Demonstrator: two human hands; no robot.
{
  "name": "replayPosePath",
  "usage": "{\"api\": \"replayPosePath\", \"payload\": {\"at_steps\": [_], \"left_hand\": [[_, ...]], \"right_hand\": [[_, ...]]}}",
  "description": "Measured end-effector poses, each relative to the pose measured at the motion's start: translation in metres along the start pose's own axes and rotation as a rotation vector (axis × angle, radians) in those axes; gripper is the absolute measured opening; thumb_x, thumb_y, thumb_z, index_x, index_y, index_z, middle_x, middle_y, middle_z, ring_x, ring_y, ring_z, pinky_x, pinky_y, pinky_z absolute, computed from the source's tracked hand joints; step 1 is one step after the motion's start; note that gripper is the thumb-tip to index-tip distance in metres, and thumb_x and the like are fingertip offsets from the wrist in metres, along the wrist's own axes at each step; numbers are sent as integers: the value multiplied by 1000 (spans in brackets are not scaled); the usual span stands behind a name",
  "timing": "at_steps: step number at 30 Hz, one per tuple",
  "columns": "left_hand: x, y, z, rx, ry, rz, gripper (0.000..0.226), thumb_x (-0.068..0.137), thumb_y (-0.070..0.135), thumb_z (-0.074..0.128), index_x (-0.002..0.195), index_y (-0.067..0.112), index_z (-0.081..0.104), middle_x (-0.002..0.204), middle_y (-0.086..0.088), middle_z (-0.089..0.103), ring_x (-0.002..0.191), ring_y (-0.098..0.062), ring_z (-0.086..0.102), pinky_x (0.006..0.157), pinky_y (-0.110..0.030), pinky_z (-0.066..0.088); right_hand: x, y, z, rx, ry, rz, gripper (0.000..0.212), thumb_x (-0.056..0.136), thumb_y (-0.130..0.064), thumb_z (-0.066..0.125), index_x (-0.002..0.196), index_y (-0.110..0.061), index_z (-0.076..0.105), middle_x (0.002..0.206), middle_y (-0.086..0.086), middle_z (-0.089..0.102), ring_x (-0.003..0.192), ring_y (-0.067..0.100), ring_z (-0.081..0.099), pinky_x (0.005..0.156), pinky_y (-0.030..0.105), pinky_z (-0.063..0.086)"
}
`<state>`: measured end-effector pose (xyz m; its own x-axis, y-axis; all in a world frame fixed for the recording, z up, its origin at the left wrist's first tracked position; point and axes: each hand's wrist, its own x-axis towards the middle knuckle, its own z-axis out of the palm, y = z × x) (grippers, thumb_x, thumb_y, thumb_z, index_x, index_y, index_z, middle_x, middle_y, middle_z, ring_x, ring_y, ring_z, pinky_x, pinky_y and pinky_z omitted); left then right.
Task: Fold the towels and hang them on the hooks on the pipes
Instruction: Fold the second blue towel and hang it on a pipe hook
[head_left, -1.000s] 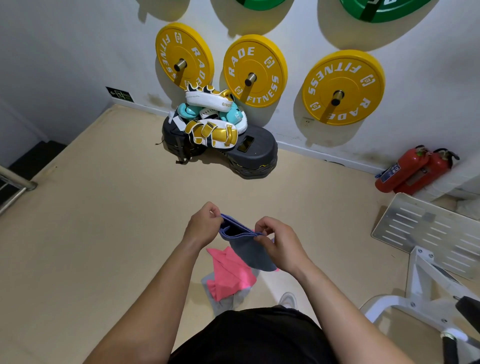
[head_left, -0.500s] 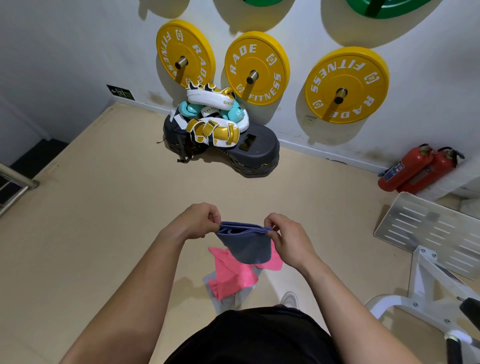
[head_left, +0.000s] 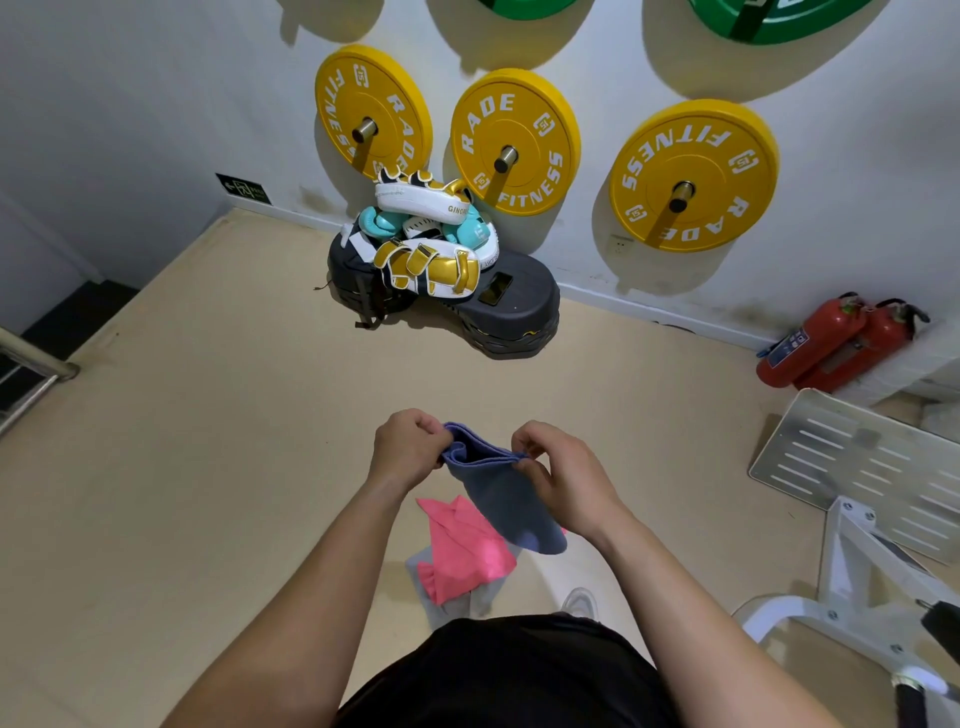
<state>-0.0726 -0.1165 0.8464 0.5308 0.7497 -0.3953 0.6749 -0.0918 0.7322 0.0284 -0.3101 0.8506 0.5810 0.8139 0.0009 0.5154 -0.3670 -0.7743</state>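
The blue towel (head_left: 506, 501) looks like soft matt cloth with a fine nap, and the pink towel (head_left: 467, 553) is the same kind of fabric. The floor (head_left: 208, 467) is smooth matt beige. The yellow weight plates (head_left: 530, 130) have a satin sheen and sit on bare metal pegs (head_left: 505, 157). The gold-and-white pads (head_left: 431, 267) are shiny, leather-look stuff. The slotted plate (head_left: 852, 462) is dull silver metal, and the fire extinguishers (head_left: 831, 345) are glossy red.

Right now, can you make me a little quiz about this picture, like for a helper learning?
1. True or false: the left hand and the right hand both grip the blue towel.
2. How many yellow plates hang on the wall? A two, B three, C five.
3. Fill in: the crumpled towel on the floor is coloured ____.
Key: 1 true; 2 B; 3 pink.
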Motion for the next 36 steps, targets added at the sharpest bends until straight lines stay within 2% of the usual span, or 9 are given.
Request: {"api": "replayPosePath", "payload": {"at_steps": [3,7,15,20,22,25,28,32,36], "left_hand": [[2,2,-8,17,-58,-41,15,73,2,67,61,10,71,67,-9,73,62,-22,71,72,-44,63],[6,4,-26,148,-235,-44,14,70,-2,67,63,7,75,67,-12,74,69,-24,75,74,-39,64],[3,5,-45,423,-455,141,11,69,5,66,74,11,73,65,-3,74,67,-16,74,75,-39,63],[0,11,-49,568,-513,233,12,70,3,64,76,13,66,65,0,74,65,-15,73,64,-29,58],[1,10,-49,528,-493,236,13,72,1,64,78,13,65,66,-1,74,66,-17,73,67,-33,59],[-2,4,-48,274,-407,176,15,79,-5,64,86,8,62,81,-11,73,66,-25,75,69,-39,63],[-8,-1,-40,18,-301,68,22,84,-5,58,99,10,66,93,-16,66,66,-29,74,64,-35,61],[-12,-2,-21,-128,-159,-33,24,85,0,56,89,12,77,79,-6,71,69,-16,69,68,-29,61],[-16,1,-12,-239,-108,-78,20,84,1,60,85,11,78,80,-4,74,73,-13,67,65,-22,57]], "right_hand": [[-1,4,-2,-58,-5,22,21,83,-10,54,83,-30,47,82,-11,58,82,20,55,74,40,49],[-2,17,-7,-172,-8,41,20,81,-9,55,82,-26,44,78,-7,56,76,21,50,68,38,47],[7,19,-5,-164,18,36,20,83,-8,57,82,-25,45,79,-7,56,77,21,50,68,36,44],[10,20,-5,-197,12,27,21,83,-8,56,81,-26,45,76,-9,56,74,21,49,66,38,45],[10,19,-3,-132,20,71,20,86,-8,55,81,-25,45,78,-8,56,76,21,51,68,39,46],[11,17,-5,-16,29,103,21,87,-7,55,82,-25,47,80,-7,59,80,23,55,73,41,49],[12,13,-8,37,28,104,21,88,-7,57,83,-25,50,81,-8,61,84,19,58,78,38,50],[10,10,-9,75,23,124,19,88,-8,57,84,-25,51,82,-8,62,85,16,59,77,34,49],[8,9,-9,78,45,122,18,89,-9,58,84,-24,51,82,-7,62,83,16,59,76,34,49]]}}
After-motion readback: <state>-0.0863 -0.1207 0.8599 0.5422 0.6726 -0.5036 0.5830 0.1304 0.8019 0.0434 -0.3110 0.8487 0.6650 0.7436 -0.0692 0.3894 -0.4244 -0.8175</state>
